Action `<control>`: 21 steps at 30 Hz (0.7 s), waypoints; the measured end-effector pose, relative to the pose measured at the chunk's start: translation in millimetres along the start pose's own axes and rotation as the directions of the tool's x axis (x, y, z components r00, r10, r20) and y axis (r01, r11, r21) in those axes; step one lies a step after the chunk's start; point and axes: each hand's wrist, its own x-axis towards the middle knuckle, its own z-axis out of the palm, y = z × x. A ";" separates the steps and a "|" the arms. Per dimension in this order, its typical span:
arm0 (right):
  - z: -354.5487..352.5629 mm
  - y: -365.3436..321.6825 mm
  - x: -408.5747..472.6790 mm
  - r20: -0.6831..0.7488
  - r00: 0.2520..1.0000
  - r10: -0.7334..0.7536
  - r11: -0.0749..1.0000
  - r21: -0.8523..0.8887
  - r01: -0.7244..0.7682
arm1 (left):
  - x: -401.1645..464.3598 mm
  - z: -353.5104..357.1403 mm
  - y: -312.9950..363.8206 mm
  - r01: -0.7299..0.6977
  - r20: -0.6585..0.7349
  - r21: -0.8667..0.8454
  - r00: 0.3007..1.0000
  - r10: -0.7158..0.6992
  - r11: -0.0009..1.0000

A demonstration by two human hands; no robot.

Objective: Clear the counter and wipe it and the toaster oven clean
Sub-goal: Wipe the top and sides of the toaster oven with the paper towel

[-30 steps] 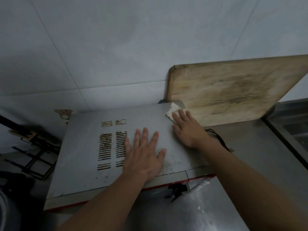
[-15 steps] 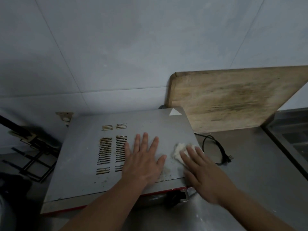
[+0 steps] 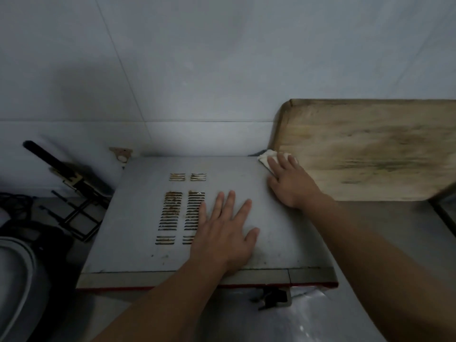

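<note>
1. Head view, hands. Left hand (image 3: pixel 223 234) lies flat, fingers spread and straight, palm down on the top panel of the toaster oven (image 3: pixel 138 218); it grasps nothing and, by judgement, steadies the appliance. Right hand (image 3: pixel 291 183) presses a white cloth (image 3: pixel 265 157) under straight fingers at the far right rear corner of the panel, w/ part of the cloth showing beyond the fingertips.

2. Head view, change. Half a second ago the right hand and cloth were at the near right edge of the panel; they are now at the rear corner, as they were one second ago. The stroke thus runs front to back along the right side. Left hand has not shifted.

3. Head view, task objects. Oven sits on the steel counter (image 3: pixel 394 225), back to the tiled wall. Vent slots (image 3: pixel 181 213) show brown residue; specks remain near the front edge. A wooden cutting board (image 3: pixel 365 149) leans on the wall just beside the oven's right rear corner, near the cloth.

4. Meaning for task (judgement). Wiping of the oven top is under way, right strip only; vent area and left half look untouched, and the counter approx. not yet wiped.
</note>
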 end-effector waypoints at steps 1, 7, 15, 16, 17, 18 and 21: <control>2.5 -2.4 -12.9 -0.005 1.000 0.007 1.000 0.015 -0.007 | -0.2 0.2 -0.5 0.000 -0.004 -0.001 1.000 0.000 1.000; 9.5 -38.5 -133.1 0.022 0.999 0.048 0.994 0.092 -0.050 | -1.9 -4.8 1.2 -0.018 0.021 -0.015 1.000 0.018 1.000; 25.6 -113.0 -227.2 0.085 0.987 0.138 0.988 0.051 -0.143 | -17.0 -19.4 -20.3 -0.087 -0.123 -0.514 0.992 0.027 0.853; 24.9 -120.6 -225.3 0.089 0.984 0.155 0.986 0.044 -0.159 | -23.1 -23.5 -24.9 -0.108 -0.175 -0.558 0.985 0.010 0.823; 23.2 -128.2 -221.8 0.092 0.982 0.163 0.985 0.047 -0.167 | -28.7 -27.5 -31.0 -0.139 -0.230 -0.567 0.973 0.006 0.812; 22.7 -137.0 -218.3 0.096 0.983 0.157 0.985 0.052 -0.163 | -33.8 -31.2 -39.9 -0.173 -0.278 -0.532 0.960 0.022 0.829; 26.2 -170.5 -211.2 0.121 0.990 0.075 0.995 0.052 -0.082 | -42.4 -39.4 -77.9 -0.198 -0.277 -0.247 0.953 0.126 0.949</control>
